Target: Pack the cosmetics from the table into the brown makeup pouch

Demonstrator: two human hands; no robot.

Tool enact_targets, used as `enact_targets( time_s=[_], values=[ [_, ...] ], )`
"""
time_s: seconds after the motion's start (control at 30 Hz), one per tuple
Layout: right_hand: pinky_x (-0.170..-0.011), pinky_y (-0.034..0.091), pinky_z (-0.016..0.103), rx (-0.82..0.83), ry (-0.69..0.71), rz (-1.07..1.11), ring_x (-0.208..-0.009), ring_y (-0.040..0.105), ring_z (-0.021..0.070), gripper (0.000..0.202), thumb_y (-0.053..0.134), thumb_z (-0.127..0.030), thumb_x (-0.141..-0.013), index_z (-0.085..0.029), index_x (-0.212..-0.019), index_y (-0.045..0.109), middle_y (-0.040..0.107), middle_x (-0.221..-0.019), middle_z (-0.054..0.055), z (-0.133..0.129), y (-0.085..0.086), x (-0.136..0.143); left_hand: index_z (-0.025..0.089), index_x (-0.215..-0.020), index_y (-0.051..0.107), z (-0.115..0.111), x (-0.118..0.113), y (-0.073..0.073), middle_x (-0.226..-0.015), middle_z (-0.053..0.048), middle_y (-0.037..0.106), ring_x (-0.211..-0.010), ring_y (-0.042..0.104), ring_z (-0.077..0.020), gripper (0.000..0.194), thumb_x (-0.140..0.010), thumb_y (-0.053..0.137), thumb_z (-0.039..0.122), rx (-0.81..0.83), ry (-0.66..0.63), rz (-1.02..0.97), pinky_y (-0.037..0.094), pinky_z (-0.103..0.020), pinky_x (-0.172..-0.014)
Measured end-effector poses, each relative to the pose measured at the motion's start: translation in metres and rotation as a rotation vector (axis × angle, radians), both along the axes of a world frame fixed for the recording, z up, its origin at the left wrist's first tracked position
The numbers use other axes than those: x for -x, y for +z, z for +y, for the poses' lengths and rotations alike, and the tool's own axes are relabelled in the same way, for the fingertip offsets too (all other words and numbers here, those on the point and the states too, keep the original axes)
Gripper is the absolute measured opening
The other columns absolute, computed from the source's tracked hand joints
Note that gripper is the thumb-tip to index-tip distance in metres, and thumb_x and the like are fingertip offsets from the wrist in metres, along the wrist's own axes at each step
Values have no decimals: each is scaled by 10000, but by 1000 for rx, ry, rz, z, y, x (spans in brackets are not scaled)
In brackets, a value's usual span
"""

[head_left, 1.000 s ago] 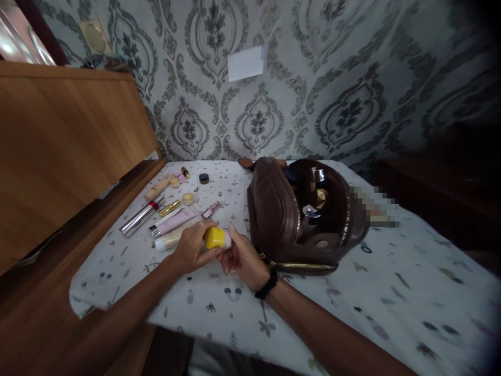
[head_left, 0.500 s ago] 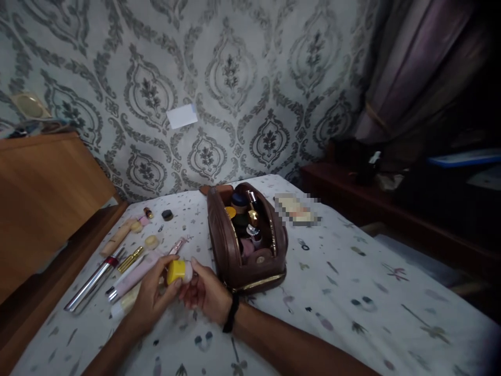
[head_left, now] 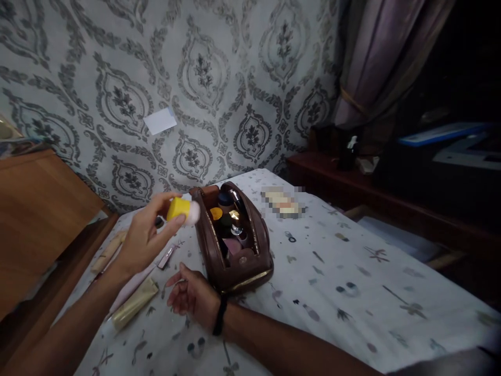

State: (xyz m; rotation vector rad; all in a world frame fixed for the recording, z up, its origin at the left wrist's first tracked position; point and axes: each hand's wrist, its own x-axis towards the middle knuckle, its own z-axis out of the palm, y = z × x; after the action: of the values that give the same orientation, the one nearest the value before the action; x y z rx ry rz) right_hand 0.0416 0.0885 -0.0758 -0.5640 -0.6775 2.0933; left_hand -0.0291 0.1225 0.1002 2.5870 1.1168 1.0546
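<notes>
A small jar with a yellow lid and a whitish body (head_left: pixel 179 210) is pinched between the thumb and fingers of my left hand (head_left: pixel 151 230), raised beside the left rim of a brown bag (head_left: pixel 245 270). The bag lies unzipped, and bottles, a yellow-topped item (head_left: pixel 216 213) and a gold cap (head_left: pixel 234 217) show inside. My right hand (head_left: pixel 193 297), with a black band on its wrist, is near the bag's front left corner, its fingers loosely curled and apart, holding nothing.
On the patterned sheet at left lie a cream tube (head_left: pixel 135 307), a pink tube (head_left: pixel 133 284) and a beige tube (head_left: pixel 109 250). A blurred flat item (head_left: pixel 282 202) lies right of the bag. Wooden furniture (head_left: pixel 47 219) borders the left side.
My left hand has lifted the yellow-lidded jar up toward the bag. My right hand has come off the jar and stays low. The view has shifted to the right.
</notes>
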Motion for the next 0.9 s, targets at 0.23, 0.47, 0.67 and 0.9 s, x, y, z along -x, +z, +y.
enact_targets(
  time_s=[0.23,0.47,0.67,0.9],
  values=[
    [-426,288,224,-16,20,6,-389,510,90,693,390,-805,-813,-143,-808,596,624,-543,3,3,0,0,214,-1075,620,42,-58,22,-849,-2,630,-755,564,-172,350,-847,564,474,-11,-73,454,387,-249,-621],
    [-438,284,227,-20,20,29,-400,515,93,721,425,-835,-765,-136,-810,598,619,-548,5,3,-3,0,208,-1063,617,65,-86,23,-852,-14,646,-822,592,-206,421,-762,626,503,49,-124,851,381,-258,-661],
    [-452,311,234,-13,23,9,-399,515,93,717,441,-837,-752,-139,-802,597,615,-544,2,3,-2,-1,186,-905,629,74,-110,20,-940,-52,647,-774,594,-215,364,-694,672,480,88,-122,1168,371,-271,-610],
    [-450,309,232,-20,46,26,-402,519,96,718,438,-837,-755,-137,-800,593,615,-545,3,5,-6,1,155,-762,697,75,-129,7,-750,-99,680,-745,633,-282,316,-613,714,433,124,-78,1319,436,-316,-604]
  ],
)
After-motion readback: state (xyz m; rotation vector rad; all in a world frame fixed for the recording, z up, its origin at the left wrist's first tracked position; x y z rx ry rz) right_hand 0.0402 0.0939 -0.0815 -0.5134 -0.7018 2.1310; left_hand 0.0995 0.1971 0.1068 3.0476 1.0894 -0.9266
